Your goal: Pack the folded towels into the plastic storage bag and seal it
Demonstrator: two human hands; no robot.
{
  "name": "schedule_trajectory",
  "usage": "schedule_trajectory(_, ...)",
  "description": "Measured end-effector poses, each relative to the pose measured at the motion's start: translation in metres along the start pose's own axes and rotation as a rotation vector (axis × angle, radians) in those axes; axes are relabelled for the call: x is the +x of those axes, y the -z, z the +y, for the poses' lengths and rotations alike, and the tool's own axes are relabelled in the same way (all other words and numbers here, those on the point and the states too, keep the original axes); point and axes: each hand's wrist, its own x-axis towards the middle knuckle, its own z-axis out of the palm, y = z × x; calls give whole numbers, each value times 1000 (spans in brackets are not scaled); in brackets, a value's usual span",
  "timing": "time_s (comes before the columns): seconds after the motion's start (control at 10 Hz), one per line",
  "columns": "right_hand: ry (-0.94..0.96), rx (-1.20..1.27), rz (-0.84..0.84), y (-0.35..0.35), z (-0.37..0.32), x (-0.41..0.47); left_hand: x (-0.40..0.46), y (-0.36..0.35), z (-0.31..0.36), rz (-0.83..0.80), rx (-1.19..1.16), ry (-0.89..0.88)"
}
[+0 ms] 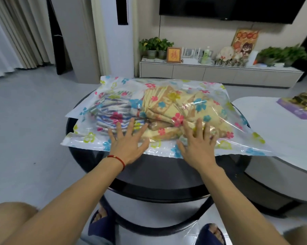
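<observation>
A clear plastic storage bag [82, 140] printed with coloured flowers lies across a round black table [163, 181]. Inside it sit a blue-and-white striped towel [112, 110] on the left and yellow-orange patterned towels [168, 103] on the right. My left hand [128, 144] lies flat on the bag with fingers spread, at the near edge of the striped towel. My right hand [197, 144] presses flat on the bag over the yellow towels, fingers apart. Neither hand grips anything. I cannot tell whether the bag's mouth is closed.
A white oval table [265, 124] with a purple box [297, 106] stands to the right, touching the bag's corner. Behind are a low TV cabinet [219, 73] with plants and frames, and a white column [113, 39]. My slippered feet show under the table.
</observation>
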Motion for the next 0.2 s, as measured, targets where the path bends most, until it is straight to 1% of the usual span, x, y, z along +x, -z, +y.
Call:
schedule_trajectory(0.1,17,121,-31,18,3,-7,-12,17,8,-28,-50,44)
schedule_trajectory(0.2,44,307,103,46,12,-25,-36,42,21,157,-198,-54)
